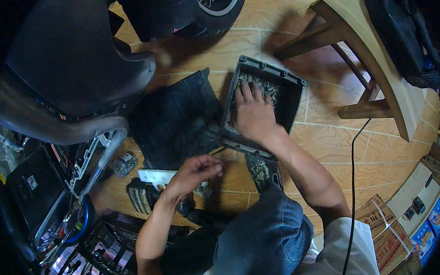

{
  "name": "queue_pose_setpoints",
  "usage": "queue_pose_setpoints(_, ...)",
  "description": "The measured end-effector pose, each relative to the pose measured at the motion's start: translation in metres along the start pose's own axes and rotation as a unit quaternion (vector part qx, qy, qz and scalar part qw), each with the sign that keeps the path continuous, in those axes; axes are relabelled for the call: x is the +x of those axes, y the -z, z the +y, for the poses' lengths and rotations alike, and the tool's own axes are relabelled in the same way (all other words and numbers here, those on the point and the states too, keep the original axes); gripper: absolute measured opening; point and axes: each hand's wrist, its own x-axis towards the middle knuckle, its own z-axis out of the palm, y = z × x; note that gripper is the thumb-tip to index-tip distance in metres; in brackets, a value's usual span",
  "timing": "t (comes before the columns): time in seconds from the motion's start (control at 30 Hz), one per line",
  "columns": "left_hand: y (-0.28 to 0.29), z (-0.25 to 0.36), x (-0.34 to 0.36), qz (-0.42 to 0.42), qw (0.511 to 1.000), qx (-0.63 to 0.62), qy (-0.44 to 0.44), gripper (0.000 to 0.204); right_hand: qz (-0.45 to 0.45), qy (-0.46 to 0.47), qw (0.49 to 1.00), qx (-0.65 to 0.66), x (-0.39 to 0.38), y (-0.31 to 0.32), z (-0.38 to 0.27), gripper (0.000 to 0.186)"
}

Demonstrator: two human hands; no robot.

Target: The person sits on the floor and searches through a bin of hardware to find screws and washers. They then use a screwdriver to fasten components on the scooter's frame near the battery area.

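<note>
Lying under right hand (256, 115), fingers apart: small greyish screw-like pieces (270, 88) inside open black box (288, 104); left hand (193, 173) outside, curled, cannot tell whether closed.

Downward head-worn fisheye view

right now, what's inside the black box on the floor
Inside the black box: a heap of small grey pieces, probably screws, with the right hand over them. Whatever lies under the hand or below the top layer is covered.
</note>
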Motion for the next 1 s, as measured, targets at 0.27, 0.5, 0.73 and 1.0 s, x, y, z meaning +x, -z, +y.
queue_pose_setpoints(0.27,0.008,-0.008,-0.001,-0.007,1.0,-0.008,-0.015,0.025,-0.167,-0.06,0.981,-0.074,-0.01,-0.01,0.016,0.065)
queue_pose_setpoints(0.5,0.004,-0.016,0.007,-0.016,1.0,-0.02,-0.005,0.024,-0.266,-0.026,0.963,-0.04,-0.042,0.016,0.014,0.051)
queue_pose_setpoints(0.73,0.004,-0.02,0.008,-0.002,0.999,-0.039,-0.016,0.021,-0.117,0.023,0.992,-0.045,-0.045,0.007,0.013,0.054)
queue_pose_setpoints(1.0,0.003,-0.012,0.005,-0.012,1.0,-0.007,-0.007,0.026,-0.102,0.012,0.993,-0.055,0.004,-0.012,0.019,0.06)
